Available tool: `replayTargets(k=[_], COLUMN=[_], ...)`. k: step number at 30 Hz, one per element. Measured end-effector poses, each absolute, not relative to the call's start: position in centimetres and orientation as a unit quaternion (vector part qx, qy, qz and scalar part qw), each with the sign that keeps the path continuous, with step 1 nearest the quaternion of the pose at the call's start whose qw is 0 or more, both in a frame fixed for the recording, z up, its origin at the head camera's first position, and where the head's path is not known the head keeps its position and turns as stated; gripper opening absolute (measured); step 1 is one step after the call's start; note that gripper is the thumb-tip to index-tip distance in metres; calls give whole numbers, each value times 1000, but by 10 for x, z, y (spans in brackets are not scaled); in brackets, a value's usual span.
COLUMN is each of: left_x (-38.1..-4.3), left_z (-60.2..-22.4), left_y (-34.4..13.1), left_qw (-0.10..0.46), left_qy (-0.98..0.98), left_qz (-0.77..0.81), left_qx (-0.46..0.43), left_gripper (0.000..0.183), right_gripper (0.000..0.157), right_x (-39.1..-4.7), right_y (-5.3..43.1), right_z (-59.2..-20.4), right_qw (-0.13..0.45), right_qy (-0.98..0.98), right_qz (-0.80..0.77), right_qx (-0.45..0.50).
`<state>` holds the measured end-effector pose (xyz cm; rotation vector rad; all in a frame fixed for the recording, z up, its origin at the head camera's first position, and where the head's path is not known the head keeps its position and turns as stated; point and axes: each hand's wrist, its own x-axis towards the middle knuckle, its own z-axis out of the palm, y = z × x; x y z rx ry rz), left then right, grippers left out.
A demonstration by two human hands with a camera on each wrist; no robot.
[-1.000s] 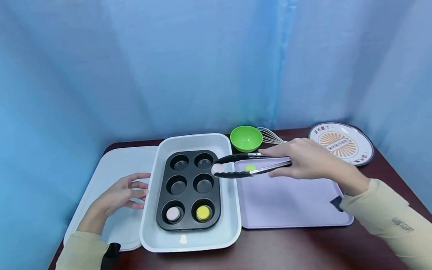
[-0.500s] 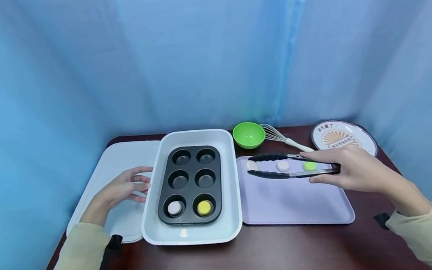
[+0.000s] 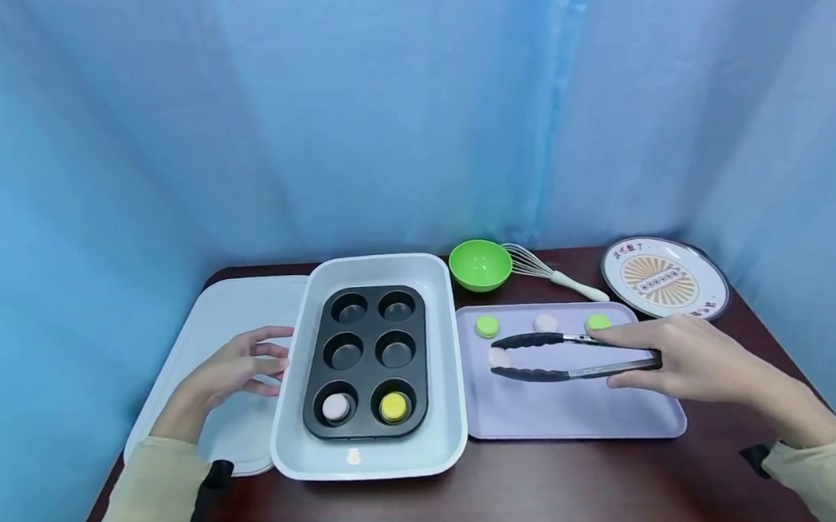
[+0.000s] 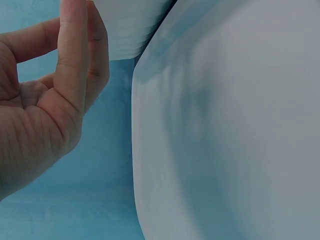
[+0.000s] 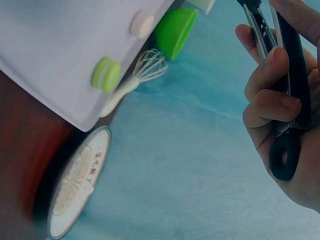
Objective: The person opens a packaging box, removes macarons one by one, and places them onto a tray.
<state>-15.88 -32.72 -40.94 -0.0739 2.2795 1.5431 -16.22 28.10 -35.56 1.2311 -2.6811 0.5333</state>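
My right hand [image 3: 682,356] grips black-and-silver tongs [image 3: 583,371] over the lilac tray [image 3: 578,411]. Between the tong tips is a pale pink macaron [image 3: 499,357], close over the tray's left part. Along the tray's back side lie a green macaron [image 3: 487,325], a pale pink one and another green macaron [image 5: 106,74]. My left hand [image 3: 241,368] is at the left rim of the white basin [image 3: 359,466], fingers loosely bent and holding nothing. Inside the basin, a dark muffin pan [image 3: 370,361] has a pink macaron [image 3: 336,407] and a yellow macaron [image 3: 393,407] in its two near cups.
Behind the tray stand a green bowl [image 3: 480,265] and a whisk [image 3: 555,272] with a white handle. A printed plate [image 3: 666,278] lies at the back right. White boards [image 3: 248,303] lie left of the basin, and a blue curtain [image 3: 381,119] hangs behind the table.
My right hand has carried the tongs and pink macaron rightward from over the basin to over the tray, then nearer to me, uncovering the left green macaron. The left hand has stayed put.
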Motion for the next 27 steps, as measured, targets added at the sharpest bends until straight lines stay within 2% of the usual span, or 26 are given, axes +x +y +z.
replayTargets(k=[7, 16, 27], left_x=[-158, -158, -158], left_z=[-407, -408, -409], left_y=[-324, -325, -325], left_qw=[192, 197, 193], left_qy=[815, 813, 812], left_qz=[547, 548, 550], left_qx=[-29, -31, -29], left_gripper=[62, 64, 64], right_gripper=[58, 54, 60], right_x=[-157, -154, -154], right_y=[283, 281, 282], right_z=[-372, -388, -387], right_qw=[81, 50, 47], right_qy=[-894, -906, -911], right_qz=[143, 137, 143], right_qx=[416, 398, 384])
